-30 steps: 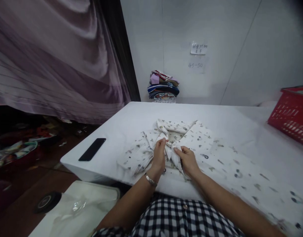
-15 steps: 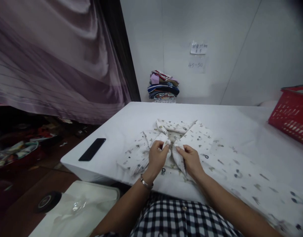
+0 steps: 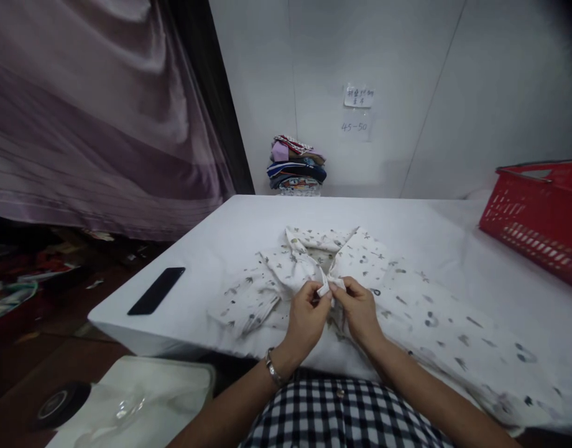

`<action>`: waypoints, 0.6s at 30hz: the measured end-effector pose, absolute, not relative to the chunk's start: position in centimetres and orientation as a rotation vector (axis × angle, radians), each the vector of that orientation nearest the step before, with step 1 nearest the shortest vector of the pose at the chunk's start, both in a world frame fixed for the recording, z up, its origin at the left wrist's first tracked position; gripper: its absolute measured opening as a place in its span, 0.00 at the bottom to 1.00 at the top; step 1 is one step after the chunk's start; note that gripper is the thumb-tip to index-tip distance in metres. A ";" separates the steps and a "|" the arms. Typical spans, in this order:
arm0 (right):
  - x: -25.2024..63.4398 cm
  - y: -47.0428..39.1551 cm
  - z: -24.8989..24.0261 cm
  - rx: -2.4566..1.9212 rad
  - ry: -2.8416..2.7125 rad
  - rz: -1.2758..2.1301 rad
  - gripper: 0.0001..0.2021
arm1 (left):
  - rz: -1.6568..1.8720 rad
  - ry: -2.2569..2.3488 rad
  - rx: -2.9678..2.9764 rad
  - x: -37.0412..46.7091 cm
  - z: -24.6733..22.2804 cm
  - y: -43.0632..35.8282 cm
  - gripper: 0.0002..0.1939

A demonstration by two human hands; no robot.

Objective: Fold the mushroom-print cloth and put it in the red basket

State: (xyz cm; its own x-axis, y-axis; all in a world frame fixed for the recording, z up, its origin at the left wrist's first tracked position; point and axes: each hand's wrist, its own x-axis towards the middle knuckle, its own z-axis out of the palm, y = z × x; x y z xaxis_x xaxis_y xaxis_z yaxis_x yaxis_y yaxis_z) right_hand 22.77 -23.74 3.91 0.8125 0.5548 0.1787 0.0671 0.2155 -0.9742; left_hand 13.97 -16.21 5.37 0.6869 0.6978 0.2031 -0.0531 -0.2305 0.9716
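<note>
A white garment (image 3: pixel 398 292) printed with small dark figures lies spread on the white table (image 3: pixel 249 224), its collar toward the far side. My left hand (image 3: pixel 307 318) and my right hand (image 3: pixel 357 311) meet at the garment's front opening just below the collar. Both pinch the two front edges together between thumb and fingers. A bracelet sits on my left wrist.
A black phone (image 3: pixel 156 290) lies near the table's left corner. A red plastic basket (image 3: pixel 538 211) stands at the right. A stack of folded clothes (image 3: pixel 295 167) sits by the far wall. A purple curtain hangs at the left, above clutter on the floor.
Both hands have drawn the two front edges closer together and slid slightly nearer to me. The view has shifted a little to the right.
</note>
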 end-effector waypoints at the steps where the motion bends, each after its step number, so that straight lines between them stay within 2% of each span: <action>1: 22.8 -23.9 4.0 -1.346 -0.580 0.347 0.09 | 0.744 0.516 1.647 14.0 5.4 -16.2 0.08; 11: 22.4 -24.8 4.5 -1.425 -0.897 0.084 0.09 | 0.690 0.473 1.535 13.9 5.6 -16.2 0.08; 15: 22.1 -25.3 3.9 -1.508 -1.123 -0.088 0.13 | 0.648 0.462 1.472 13.7 6.4 -16.3 0.09; 18: 22.0 -25.6 3.2 -1.581 -1.220 -0.191 0.20 | 0.592 0.453 1.494 13.6 6.9 -16.3 0.11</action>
